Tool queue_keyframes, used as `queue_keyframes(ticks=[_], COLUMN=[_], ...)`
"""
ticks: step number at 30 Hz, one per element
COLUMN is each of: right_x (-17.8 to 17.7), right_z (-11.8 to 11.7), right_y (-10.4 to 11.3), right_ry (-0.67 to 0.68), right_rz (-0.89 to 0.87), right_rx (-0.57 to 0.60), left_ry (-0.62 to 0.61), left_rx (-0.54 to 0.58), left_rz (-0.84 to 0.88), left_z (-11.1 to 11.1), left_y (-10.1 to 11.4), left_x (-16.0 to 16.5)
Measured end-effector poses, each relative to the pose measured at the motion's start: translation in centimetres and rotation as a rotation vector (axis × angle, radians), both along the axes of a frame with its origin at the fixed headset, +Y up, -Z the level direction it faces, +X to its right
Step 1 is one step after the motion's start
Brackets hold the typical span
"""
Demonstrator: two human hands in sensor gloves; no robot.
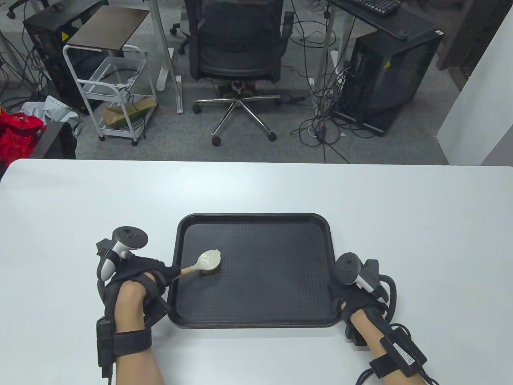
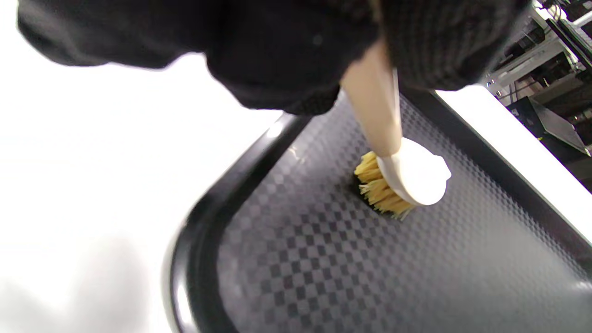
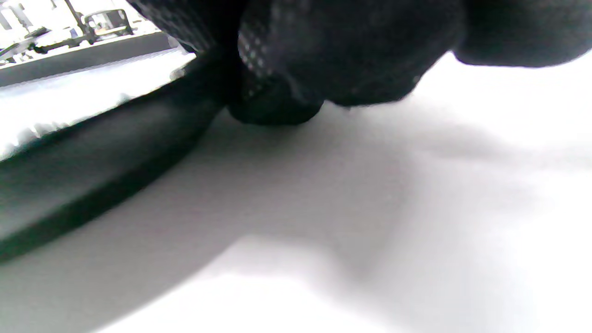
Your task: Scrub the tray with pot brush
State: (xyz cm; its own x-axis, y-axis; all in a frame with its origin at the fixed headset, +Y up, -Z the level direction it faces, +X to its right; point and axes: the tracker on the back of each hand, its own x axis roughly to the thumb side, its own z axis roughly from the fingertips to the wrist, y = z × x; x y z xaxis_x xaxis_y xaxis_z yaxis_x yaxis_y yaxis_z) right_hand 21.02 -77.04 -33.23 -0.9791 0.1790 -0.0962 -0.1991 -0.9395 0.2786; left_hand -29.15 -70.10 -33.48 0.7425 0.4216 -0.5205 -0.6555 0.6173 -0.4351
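Note:
A black textured tray (image 1: 256,317) lies on the white table. My left hand (image 1: 154,274) grips the wooden handle of a pot brush (image 1: 208,262) at the tray's left rim. The brush's white head and tan bristles rest on the tray floor near its left side, as the left wrist view shows the brush (image 2: 407,180) on the tray (image 2: 370,277). My right hand (image 1: 344,290) rests at the tray's right rim, fingers on the edge. The right wrist view shows gloved fingers (image 3: 286,92) touching the rim of the tray (image 3: 92,157).
The white table (image 1: 80,200) extends all around the tray. Beyond its far edge stand an office chair (image 1: 240,60), a white cart (image 1: 112,92) and computer towers (image 1: 384,76) on the floor.

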Motion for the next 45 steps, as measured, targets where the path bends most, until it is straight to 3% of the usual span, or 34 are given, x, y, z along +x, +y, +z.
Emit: queue_keyframes(ticks=[11, 16, 21, 27, 34, 45], right_x=[0.0, 0.0, 0.0, 0.0, 0.0, 0.0], right_z=[0.0, -0.1, 0.0, 0.0, 0.0, 0.0], right_y=[0.0, 0.0, 0.0, 0.0, 0.0, 0.1], right_ry=[0.0, 0.0, -0.001, -0.001, -0.001, 0.0], right_rz=[-0.001, 0.0, -0.001, -0.001, 0.001, 0.002], right_rx=[-0.002, -0.002, 0.0, 0.001, 0.003, 0.004], left_ry=[0.116, 0.063, -0.133, -0.251, -0.29, -0.391], left_rx=[0.026, 0.124, 0.212, 0.238, 0.278, 0.279], left_rz=[0.005, 0.115, 0.372, 0.344, 0.299, 0.139], left_z=[1.7, 1.3, -0.3, -2.2, -2.2, -0.8], left_y=[0.7, 1.3, 1.5, 1.3, 0.4, -1.8], left_x=[-4.0, -3.5, 0.6, 8.5, 16.8, 23.9])
